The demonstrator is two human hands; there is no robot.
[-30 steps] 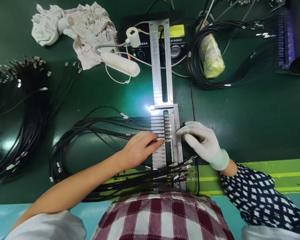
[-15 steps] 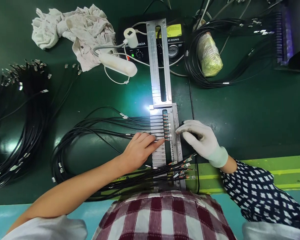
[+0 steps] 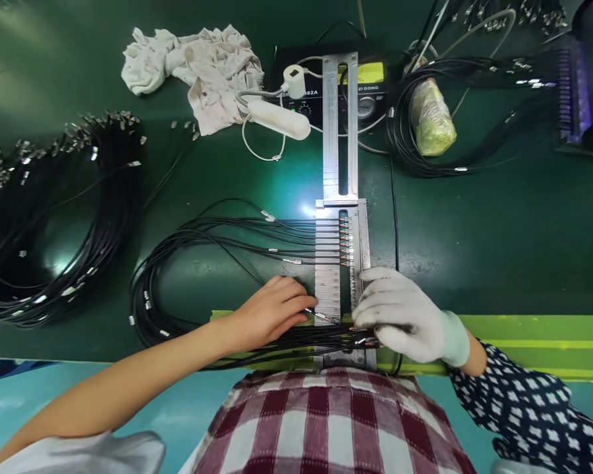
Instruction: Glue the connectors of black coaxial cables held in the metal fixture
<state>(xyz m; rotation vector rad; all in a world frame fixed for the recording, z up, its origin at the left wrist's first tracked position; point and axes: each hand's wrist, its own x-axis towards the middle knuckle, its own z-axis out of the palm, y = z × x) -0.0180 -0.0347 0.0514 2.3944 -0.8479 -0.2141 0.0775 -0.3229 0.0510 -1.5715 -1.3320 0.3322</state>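
A slotted metal fixture (image 3: 327,280) stands upright in the picture, with several black cables (image 3: 296,238) laid side by side across its upper part, their stripped ends over the slot. My bare left hand (image 3: 277,313) is closed around black cable just left of the fixture's lower part. My right hand (image 3: 410,316), in a white glove, is at the fixture's right edge, fingers bent over the cable ends of the loose bundle (image 3: 301,339). What its fingertips pinch, if anything, is hidden.
A white lamp (image 3: 279,120) lights the fixture from above. Behind are a black control box (image 3: 309,108), crumpled cloths (image 3: 217,72) and a wrapped roll (image 3: 432,118). A large cable pile (image 3: 91,243) lies left; another coil (image 3: 405,145) is at back right.
The view has shifted, so the bench items appear further right. Both hands have moved down the fixture from the laid-out cables to the loose bundle near the front edge.
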